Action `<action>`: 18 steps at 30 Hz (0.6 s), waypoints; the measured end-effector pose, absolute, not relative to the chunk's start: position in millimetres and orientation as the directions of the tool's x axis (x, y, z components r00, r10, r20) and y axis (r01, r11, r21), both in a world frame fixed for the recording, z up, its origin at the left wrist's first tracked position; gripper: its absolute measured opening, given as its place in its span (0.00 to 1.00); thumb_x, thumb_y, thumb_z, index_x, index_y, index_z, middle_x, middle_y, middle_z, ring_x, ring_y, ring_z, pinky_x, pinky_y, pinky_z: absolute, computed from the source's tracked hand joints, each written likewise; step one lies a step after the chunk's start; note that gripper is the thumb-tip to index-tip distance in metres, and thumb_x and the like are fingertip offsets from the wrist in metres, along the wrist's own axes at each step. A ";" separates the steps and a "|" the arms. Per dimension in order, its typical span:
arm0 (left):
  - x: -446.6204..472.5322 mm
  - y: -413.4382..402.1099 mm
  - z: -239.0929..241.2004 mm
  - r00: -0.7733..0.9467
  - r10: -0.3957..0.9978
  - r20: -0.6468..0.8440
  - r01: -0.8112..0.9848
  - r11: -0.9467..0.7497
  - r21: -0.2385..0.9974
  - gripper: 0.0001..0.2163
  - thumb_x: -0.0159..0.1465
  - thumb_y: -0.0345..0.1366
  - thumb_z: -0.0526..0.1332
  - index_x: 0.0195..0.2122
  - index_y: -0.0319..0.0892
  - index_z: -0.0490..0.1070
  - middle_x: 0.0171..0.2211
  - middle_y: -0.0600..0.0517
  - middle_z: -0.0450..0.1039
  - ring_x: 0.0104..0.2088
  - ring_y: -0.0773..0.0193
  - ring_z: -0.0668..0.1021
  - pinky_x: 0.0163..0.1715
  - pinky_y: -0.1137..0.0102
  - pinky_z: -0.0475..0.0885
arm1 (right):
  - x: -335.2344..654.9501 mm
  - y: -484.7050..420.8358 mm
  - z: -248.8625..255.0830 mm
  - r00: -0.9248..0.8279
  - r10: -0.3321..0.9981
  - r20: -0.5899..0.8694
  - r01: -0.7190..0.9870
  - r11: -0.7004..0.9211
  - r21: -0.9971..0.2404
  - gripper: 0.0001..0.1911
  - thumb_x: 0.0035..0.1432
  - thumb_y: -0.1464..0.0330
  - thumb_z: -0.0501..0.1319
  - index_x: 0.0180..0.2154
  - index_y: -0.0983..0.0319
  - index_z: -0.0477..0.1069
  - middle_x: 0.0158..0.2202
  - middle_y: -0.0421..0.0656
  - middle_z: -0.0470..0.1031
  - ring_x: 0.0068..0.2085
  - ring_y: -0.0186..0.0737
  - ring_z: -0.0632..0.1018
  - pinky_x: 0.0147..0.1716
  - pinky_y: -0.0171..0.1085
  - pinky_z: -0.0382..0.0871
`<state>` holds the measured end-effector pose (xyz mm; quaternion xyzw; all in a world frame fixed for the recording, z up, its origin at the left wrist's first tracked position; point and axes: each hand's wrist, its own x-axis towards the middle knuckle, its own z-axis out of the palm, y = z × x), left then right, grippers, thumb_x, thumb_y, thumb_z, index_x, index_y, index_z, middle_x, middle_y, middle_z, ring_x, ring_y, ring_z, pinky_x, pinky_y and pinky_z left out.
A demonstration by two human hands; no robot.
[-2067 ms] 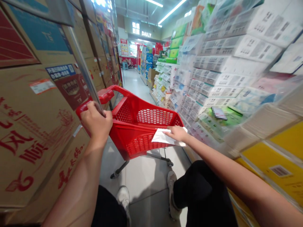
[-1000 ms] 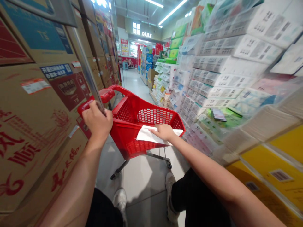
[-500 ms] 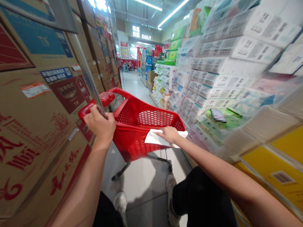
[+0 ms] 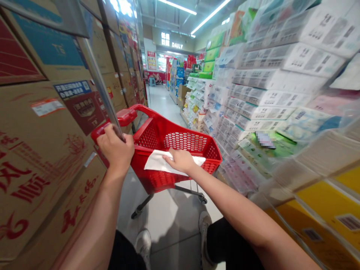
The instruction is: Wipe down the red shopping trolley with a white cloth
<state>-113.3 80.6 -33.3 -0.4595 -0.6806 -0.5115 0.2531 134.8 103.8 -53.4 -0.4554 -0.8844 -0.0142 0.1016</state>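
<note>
A red plastic shopping cart (image 4: pixel 153 176) stands sideways in front of me in the aisle. My left hand (image 4: pixel 115 146) is closed around its handle, right where a metal pole (image 4: pixel 98 78) rises from the cart. Over the near top rim of the basket lies a white cloth (image 4: pixel 156 161), which drapes down the side. My right hand (image 4: pixel 181 161) presses and grips the cloth against that rim, fingers partly hidden from view. The inside of the basket shows only its perforated walls.
Stacked cardboard boxes (image 4: pixel 36 157) wall in the left side. Piled tissue packs (image 4: pixel 258 101) and yellow packages (image 4: pixel 332 202) crowd the right. A tiled floor (image 4: pixel 165 221) runs down the aisle past a blue stool (image 4: pixel 152 81).
My right hand has slid left along the near rim with the white cloth. My left hand stays on the handle; the view has shifted slightly.
</note>
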 end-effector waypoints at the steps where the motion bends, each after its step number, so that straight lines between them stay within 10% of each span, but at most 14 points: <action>1: -114.9 81.2 -33.1 -0.445 0.366 0.817 0.888 0.060 0.456 0.21 0.59 0.33 0.58 0.55 0.36 0.66 0.39 0.39 0.72 0.44 0.42 0.75 0.50 0.50 0.65 | 146.6 105.8 -55.7 -0.544 0.821 0.173 0.828 0.558 -0.045 0.34 0.70 0.43 0.40 0.50 0.59 0.72 0.42 0.50 0.82 0.43 0.49 0.81 0.41 0.38 0.67; 18: -92.5 81.1 -26.7 -0.495 0.378 0.782 0.852 0.035 0.522 0.16 0.59 0.33 0.57 0.49 0.39 0.67 0.35 0.43 0.71 0.41 0.45 0.75 0.53 0.50 0.64 | 302.9 127.1 -74.1 -0.338 0.941 -0.034 0.941 0.336 -0.043 0.37 0.66 0.40 0.44 0.48 0.60 0.77 0.45 0.51 0.82 0.47 0.49 0.81 0.39 0.35 0.64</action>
